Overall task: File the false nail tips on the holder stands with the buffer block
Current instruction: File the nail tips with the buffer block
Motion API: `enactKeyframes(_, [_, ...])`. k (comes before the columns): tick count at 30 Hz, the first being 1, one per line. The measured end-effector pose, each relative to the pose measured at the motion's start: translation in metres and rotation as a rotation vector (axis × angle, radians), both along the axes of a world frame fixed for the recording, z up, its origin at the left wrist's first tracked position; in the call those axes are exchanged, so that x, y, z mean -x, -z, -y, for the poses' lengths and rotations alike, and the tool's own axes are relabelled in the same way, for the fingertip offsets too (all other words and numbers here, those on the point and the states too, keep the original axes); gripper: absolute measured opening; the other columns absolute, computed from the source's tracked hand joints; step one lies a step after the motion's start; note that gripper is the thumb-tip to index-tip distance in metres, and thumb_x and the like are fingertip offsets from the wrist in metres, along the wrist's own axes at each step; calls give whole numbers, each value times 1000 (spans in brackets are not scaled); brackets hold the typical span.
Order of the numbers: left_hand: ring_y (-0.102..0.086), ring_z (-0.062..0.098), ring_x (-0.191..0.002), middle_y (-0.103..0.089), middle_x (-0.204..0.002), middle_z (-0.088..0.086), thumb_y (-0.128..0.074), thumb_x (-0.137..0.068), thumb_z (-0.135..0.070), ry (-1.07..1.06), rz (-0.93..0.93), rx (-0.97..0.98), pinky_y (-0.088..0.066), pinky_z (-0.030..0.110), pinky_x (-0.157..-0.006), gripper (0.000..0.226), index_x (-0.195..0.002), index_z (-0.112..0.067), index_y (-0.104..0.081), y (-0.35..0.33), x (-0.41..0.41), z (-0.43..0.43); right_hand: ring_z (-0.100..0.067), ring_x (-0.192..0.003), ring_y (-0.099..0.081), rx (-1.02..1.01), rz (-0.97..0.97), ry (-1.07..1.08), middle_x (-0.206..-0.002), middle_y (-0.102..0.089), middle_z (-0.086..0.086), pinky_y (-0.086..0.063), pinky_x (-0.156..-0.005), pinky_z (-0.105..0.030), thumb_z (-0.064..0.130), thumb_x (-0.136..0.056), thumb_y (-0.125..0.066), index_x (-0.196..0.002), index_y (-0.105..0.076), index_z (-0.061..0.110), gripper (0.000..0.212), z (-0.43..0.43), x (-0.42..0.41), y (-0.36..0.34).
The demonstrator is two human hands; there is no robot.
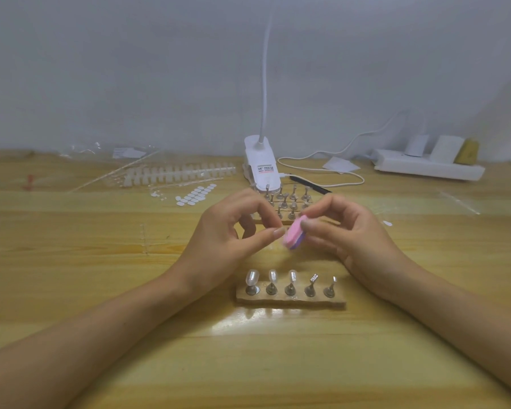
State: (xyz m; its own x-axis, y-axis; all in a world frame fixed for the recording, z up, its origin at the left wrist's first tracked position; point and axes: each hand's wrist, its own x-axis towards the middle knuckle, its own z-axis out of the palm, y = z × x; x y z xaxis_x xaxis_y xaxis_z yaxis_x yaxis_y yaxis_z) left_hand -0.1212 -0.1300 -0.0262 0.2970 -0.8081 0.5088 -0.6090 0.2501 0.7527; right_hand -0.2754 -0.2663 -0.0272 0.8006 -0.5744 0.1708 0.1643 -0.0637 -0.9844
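My right hand (pixel 345 231) pinches a pink and purple buffer block (pixel 294 235) above the table's middle. My left hand (pixel 227 231) is raised beside it, thumb and forefinger pinched together at the block's left edge; whatever small thing they hold is too tiny to make out. Below the hands a wooden base (pixel 291 301) carries a row of metal holder stands. The three left stands bear clear false nail tips (pixel 252 277), and the two right stands (pixel 311 283) look bare.
Behind the hands stands a second base with several bare metal stands (pixel 289 199). A white clip lamp (pixel 261 163) and its cable sit at the back. Strips of nail tips (pixel 177 174) and adhesive tabs (pixel 195 194) lie back left; a white power strip (pixel 425 166) is back right.
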Motion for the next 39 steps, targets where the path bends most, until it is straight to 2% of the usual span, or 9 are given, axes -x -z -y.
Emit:
enactKeyframes(2, [-51,9,-64,-60,-85,-9,-77,-83,-9,3,19,9,-35,7,-58,12,-77,-15,-67,-1,1,-1,-31,-91,-74,54,-52,-91,-97,-74,-16,-61,-80,-45,16,-76,-78,-86,-69,13,14,-3,1,1])
enactKeyframes(6, [-50,9,-64,-59,-85,-7,-76,-83,-9,34,27,14,-35,7,-58,12,-76,-13,-67,-1,2,-1,-22,-94,-71,6,35,63,-97,-71,-9,-60,-85,-38,20,-72,-77,-82,-70,17,12,1,0,0])
enactKeyframes(9, [-51,11,-64,-60,-85,-9,-77,-83,-10,18,26,12,-35,7,-58,13,-77,-15,-67,-1,1,-1,-27,-93,-73,53,-39,-77,-98,-73,-11,-61,-82,-43,19,-75,-81,-84,-71,18,13,-2,0,1])
enactKeyframes(20, [-52,7,-66,-61,-86,-9,-76,-83,-19,17,7,21,-36,8,-57,11,-77,-22,-67,-1,0,0,-16,-90,-72,7,74,45,-93,-73,-3,-58,-76,-26,22,-72,-78,-78,-72,24,8,-1,1,-1])
enactKeyframes(23, [-53,6,-66,-61,-86,-9,-77,-83,-18,6,21,21,-36,8,-58,13,-77,-24,-67,-1,0,0,-26,-90,-74,46,-22,-84,-95,-75,-8,-61,-76,-37,18,-76,-80,-84,-71,18,12,-3,1,1])
enactKeyframes(27, [-53,5,-67,-61,-86,-9,-77,-82,-17,15,18,16,-36,7,-58,12,-77,-22,-68,0,0,0,-20,-89,-73,55,59,51,-95,-73,-6,-60,-78,-32,22,-75,-80,-80,-72,24,10,-2,2,0])
enactKeyframes(30, [-54,5,-68,-62,-87,-9,-77,-82,-19,-9,25,23,-36,7,-59,13,-76,-25,-67,0,-1,0,-28,-90,-75,61,-30,-77,-96,-75,-12,-62,-76,-41,17,-79,-80,-85,-71,18,11,-4,2,1])
enactKeyframes(34, [-53,5,-66,-61,-87,-9,-77,-82,-15,5,28,24,-36,6,-59,13,-76,-22,-68,0,0,0,-20,-89,-73,32,53,37,-93,-74,-5,-60,-78,-33,19,-75,-82,-80,-73,21,11,-3,0,-2])
enactKeyframes(39, [-53,5,-67,-62,-87,-9,-77,-82,-15,-9,25,19,-36,6,-60,15,-76,-24,-67,0,0,0,-26,-86,-75,69,4,-63,-92,-76,-11,-60,-71,-34,17,-79,-76,-86,-70,15,10,-6,2,0])
